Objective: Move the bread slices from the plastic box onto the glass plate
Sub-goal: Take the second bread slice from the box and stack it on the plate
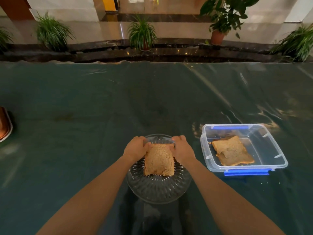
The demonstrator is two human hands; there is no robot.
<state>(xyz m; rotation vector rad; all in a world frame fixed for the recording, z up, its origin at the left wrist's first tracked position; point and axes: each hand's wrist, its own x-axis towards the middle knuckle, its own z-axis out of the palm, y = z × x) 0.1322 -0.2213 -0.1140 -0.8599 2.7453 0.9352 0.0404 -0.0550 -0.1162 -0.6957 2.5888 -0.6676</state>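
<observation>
A brown bread slice (159, 160) hangs over the ribbed glass plate (157, 189) near the table's front middle. My left hand (136, 148) grips its far left corner and my right hand (182, 149) grips its far right corner. The near edge of the slice is at the plate's middle; I cannot tell whether it touches the glass. To the right stands a clear plastic box (243, 148) with blue clips, lid off. Another bread slice (232, 150) lies inside it, on the box's left half.
The table is covered with dark green cloth under clear plastic sheeting (118, 99). A copper-coloured object with a metal rim (5, 124) sits at the left edge. Potted plants (142, 33) line a ledge beyond the far table edge.
</observation>
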